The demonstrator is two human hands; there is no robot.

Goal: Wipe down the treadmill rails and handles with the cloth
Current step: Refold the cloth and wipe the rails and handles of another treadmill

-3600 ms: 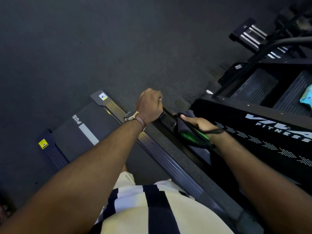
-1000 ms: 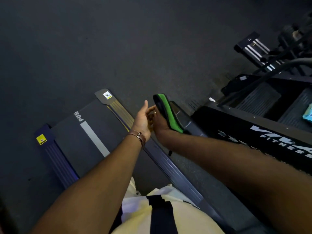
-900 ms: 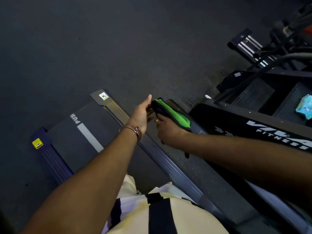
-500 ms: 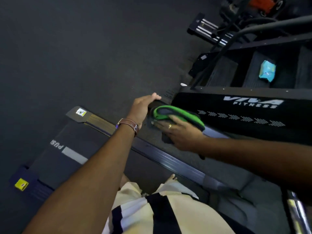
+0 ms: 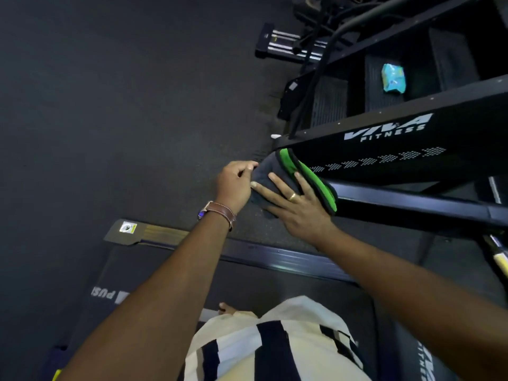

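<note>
The cloth (image 5: 291,177), dark grey with a bright green border, is draped over the end of the treadmill's black handrail (image 5: 412,204), just below the corner of the console panel (image 5: 398,149) printed VIVA FITNESS. Its long axis follows the rail, running from upper left to lower right, with the green edge on the side toward the panel and the grey face turned up and toward the person.

The right hand (image 5: 297,204) lies flat on the grey face, fingers straight and spread, a gold ring on one, pressing the cloth against the rail. The left hand (image 5: 236,182), a brown leather watch strap on its wrist, has its fingers curled and pinches the cloth's left end at the rail's tip.

To the right the handrail runs on, bare, toward the frame edge. Left of the rail's tip lies open dark floor (image 5: 123,105). Below the hands are the side rail (image 5: 275,257) of the deck and the belt (image 5: 165,276). Beyond the panel a light blue packet (image 5: 393,78) rests on another machine's black step.
</note>
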